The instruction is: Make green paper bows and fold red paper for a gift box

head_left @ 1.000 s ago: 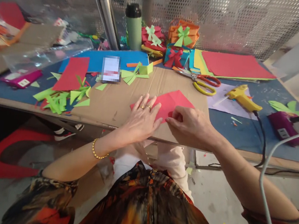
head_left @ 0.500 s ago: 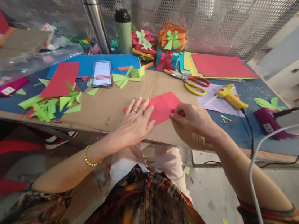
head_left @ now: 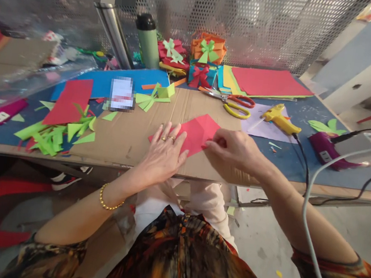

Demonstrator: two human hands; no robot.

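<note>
A sheet of red paper (head_left: pixel 197 133) with crease lines lies on the brown cardboard (head_left: pixel 128 132) in front of me. Flat on its left part rests my left hand (head_left: pixel 166 152), fingers stretched out. At the paper's right edge my right hand (head_left: pixel 227 146) is closed, thumb against curled fingers, and a bit of red shows at its fingertips. What exactly those fingers hold is mostly hidden by the hand. Red-and-yellow-handled scissors (head_left: pixel 232 104) lie beyond the right hand.
A yellow glue gun (head_left: pixel 281 119) lies on lilac paper (head_left: pixel 254 129) at right, its cord trailing forward. Green paper scraps (head_left: pixel 50 138) and a red strip (head_left: pixel 70 100) lie at left. Stacked coloured paper (head_left: pixel 270 82), paper gift boxes (head_left: pixel 207 47) and a green bottle (head_left: pixel 148 42) stand behind.
The whole scene has shifted slightly left in view. My left hand stays flat on the red paper; my right hand, still closed at its right edge, appears slightly more raised.
</note>
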